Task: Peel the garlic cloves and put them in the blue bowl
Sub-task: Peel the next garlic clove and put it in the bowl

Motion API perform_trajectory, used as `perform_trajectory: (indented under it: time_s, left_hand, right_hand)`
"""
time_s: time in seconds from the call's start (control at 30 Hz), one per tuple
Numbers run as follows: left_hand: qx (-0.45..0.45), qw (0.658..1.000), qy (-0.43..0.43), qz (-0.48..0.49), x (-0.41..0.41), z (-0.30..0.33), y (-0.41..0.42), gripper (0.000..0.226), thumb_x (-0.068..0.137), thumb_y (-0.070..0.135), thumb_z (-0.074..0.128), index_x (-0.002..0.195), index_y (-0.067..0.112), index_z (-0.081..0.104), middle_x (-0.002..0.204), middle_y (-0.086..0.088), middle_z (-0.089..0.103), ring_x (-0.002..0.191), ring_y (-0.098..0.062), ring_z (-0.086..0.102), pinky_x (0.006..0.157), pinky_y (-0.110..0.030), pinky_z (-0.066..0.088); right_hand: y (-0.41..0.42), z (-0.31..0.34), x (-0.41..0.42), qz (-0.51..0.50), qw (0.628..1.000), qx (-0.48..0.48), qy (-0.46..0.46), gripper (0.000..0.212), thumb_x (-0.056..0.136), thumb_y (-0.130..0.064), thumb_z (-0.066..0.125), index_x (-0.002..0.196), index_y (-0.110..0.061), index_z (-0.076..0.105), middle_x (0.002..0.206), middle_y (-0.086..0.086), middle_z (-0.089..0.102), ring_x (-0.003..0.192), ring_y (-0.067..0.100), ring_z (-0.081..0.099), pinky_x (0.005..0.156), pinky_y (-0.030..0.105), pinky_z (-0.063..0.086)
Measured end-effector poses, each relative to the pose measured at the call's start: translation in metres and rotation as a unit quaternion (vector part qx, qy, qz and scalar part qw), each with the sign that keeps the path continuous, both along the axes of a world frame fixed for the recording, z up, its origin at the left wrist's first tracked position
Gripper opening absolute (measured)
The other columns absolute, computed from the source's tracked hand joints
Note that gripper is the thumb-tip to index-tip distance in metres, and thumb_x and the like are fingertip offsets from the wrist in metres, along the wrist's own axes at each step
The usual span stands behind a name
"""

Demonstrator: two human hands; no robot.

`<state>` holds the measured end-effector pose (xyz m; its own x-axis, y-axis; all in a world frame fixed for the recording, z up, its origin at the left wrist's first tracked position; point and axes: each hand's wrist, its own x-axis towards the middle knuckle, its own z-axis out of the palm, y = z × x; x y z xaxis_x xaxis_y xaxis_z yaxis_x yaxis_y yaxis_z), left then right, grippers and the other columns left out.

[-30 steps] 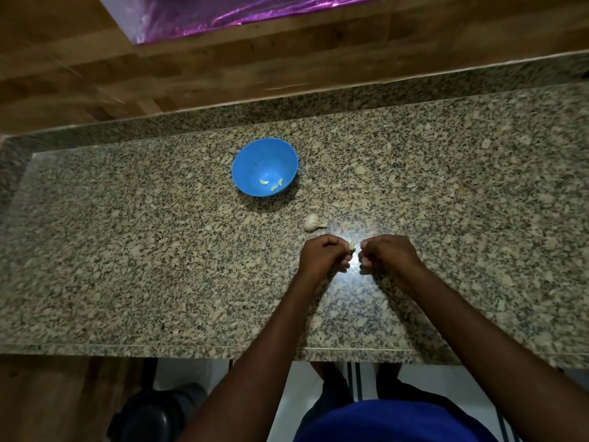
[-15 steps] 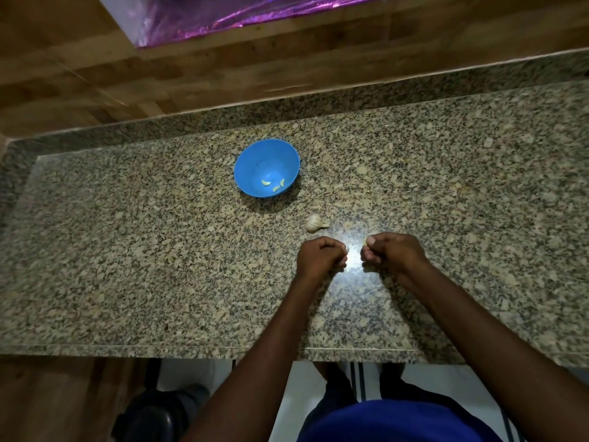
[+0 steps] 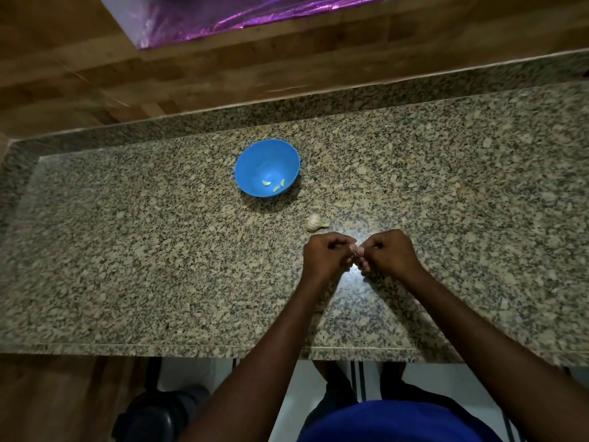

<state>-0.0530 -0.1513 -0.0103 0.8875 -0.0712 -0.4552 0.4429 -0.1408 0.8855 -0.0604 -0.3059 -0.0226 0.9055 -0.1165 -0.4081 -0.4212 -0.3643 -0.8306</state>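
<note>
A blue bowl stands on the granite counter and holds three peeled garlic cloves. A partly broken garlic bulb lies on the counter between the bowl and my hands. My left hand and my right hand are curled, fingertips together, and pinch a small garlic clove between them just above the counter. Most of that clove is hidden by my fingers.
The speckled granite counter ends in a front edge below my forearms. A wooden wall runs along the back, with a purple foil sheet above it. A dark round object sits on the floor lower left.
My hands had drawn slightly apart half a second ago; now they are back together at the fingertips. The bowl and bulb have not moved.
</note>
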Motion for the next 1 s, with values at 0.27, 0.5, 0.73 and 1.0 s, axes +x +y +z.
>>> perform_trajectory:
  time_s: [0.27,0.5,0.73,1.0]
  left_hand:
    - [-0.043,0.997,0.013,-0.055,0.004,-0.009,0.015,0.018,0.082,0.003,0.078,0.070,0.017,0.078,0.063,-0.012,0.070,0.052,-0.018,0.061,0.056,-0.028,0.056]
    - [-0.119,0.991,0.055,-0.040,0.006,-0.006,0.024,0.008,0.088,0.005,0.072,0.090,0.010,0.078,0.083,-0.020,0.069,0.064,-0.017,0.064,0.060,-0.025,0.057]
    - [-0.164,0.983,0.081,0.008,0.009,-0.005,0.018,0.010,0.091,-0.001,0.066,0.096,0.004,0.073,0.078,-0.009,0.073,0.064,-0.012,0.066,0.063,-0.018,0.055]
    - [-0.037,0.998,-0.048,-0.028,0.012,-0.008,0.018,0.011,0.083,0.014,0.080,0.093,0.012,0.078,0.083,-0.016,0.076,0.072,-0.023,0.071,0.073,-0.037,0.061]
  right_hand:
    - [-0.003,0.013,0.012,0.200,0.962,-0.178,-0.058,0.022,0.083,-0.023,0.079,0.064,-0.022,0.069,0.059,-0.005,0.064,0.055,0.010,0.057,0.056,0.023,0.040]
    - [-0.014,0.022,0.012,0.123,0.965,0.215,0.084,0.013,0.091,0.004,0.065,0.079,0.002,0.069,0.071,0.019,0.064,0.058,0.019,0.059,0.053,0.023,0.047]
    - [-0.001,0.014,0.012,0.018,0.939,0.309,0.152,0.016,0.093,0.001,0.055,0.080,-0.004,0.065,0.072,0.013,0.065,0.061,0.019,0.057,0.058,0.028,0.041]
    - [0.004,0.022,0.008,0.005,0.985,0.164,0.044,0.013,0.085,-0.008,0.073,0.073,-0.004,0.072,0.061,0.013,0.066,0.052,0.018,0.060,0.047,0.024,0.048]
